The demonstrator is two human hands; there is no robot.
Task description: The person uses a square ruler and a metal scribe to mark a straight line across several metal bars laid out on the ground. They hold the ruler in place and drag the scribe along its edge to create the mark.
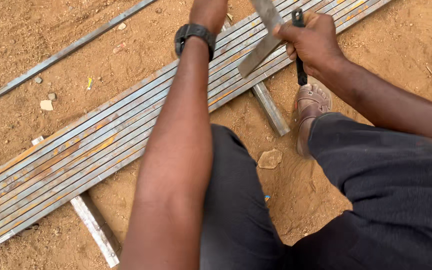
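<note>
A bundle of long rusty steel square tubes lies diagonally on sandy ground. My right hand is closed around a thin black-handled tool and presses against a flat grey metal square laid across the tubes. My left arm, with a black wristwatch on it, reaches over the tubes. Only the base of my left hand shows at the top edge, with its fingers cut off by the frame.
Two short steel pieces lie crosswise under the bundle. A single long bar lies at the upper left. My sandalled foot is beside the tubes, a flat stone near it. Small stones dot the sand.
</note>
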